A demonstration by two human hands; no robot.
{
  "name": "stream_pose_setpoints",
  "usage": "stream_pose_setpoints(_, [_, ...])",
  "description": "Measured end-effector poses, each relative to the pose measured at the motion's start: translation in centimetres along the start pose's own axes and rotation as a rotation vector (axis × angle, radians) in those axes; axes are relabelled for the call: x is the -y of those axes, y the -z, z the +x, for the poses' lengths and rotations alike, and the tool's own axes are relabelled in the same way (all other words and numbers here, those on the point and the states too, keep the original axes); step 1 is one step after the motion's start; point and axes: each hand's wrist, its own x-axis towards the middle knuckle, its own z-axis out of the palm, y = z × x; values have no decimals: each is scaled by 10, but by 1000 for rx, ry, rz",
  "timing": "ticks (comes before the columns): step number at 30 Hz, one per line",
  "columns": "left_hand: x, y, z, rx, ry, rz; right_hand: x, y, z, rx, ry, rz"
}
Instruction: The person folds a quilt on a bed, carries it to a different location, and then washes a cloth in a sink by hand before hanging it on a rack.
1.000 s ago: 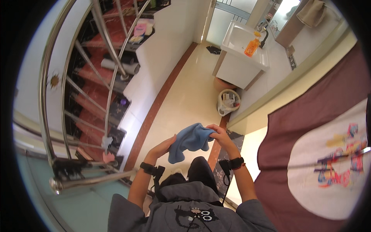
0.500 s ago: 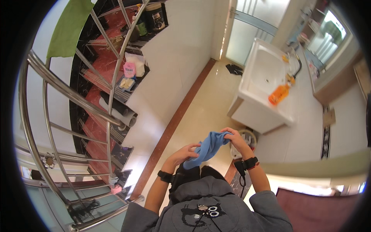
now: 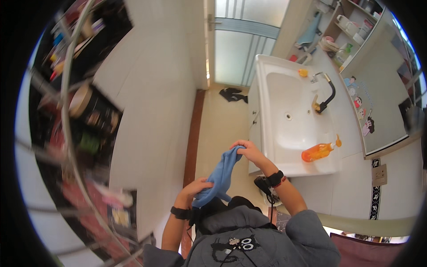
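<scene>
A blue cloth (image 3: 219, 177) hangs twisted between my two hands, in front of my body and left of the washbasin. My left hand (image 3: 195, 188) is closed on its lower left part, with the thumb over the fabric. Higher up and to the right, my right hand (image 3: 250, 152) pinches the cloth's far end, close to the basin cabinet. The white washbasin (image 3: 261, 113) stands just ahead to the right. On its near rim lies an orange pump bottle (image 3: 315, 153), tilted toward the right.
A black and gold faucet (image 3: 328, 99) rises at the basin's right side, near a small yellow item (image 3: 303, 73). Dark fabric (image 3: 233, 95) lies on the floor before a frosted door (image 3: 235, 58). At left, a metal railing (image 3: 66, 111) borders cluttered stairs. A mirror (image 3: 378, 84) hangs right.
My view has turned and moved closer to the washbasin, which now appears larger. Both hands still hold the blue cloth, which hangs more upright. The stairs have shifted to the left edge.
</scene>
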Motion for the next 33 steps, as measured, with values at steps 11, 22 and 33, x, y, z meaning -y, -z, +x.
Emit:
stream_pose_setpoints(11, [-252, 53, 265, 362, -20, -231, 6, 211, 84, -754, -60, 155])
stream_pose_setpoints(22, [-426, -15, 478, 463, -52, 42, 4, 434, 125, -1433, -19, 376])
stream_pose_setpoints(33, [-523, -99, 703, 678, 64, 498, 16, 601, 174, -1730, -146, -365])
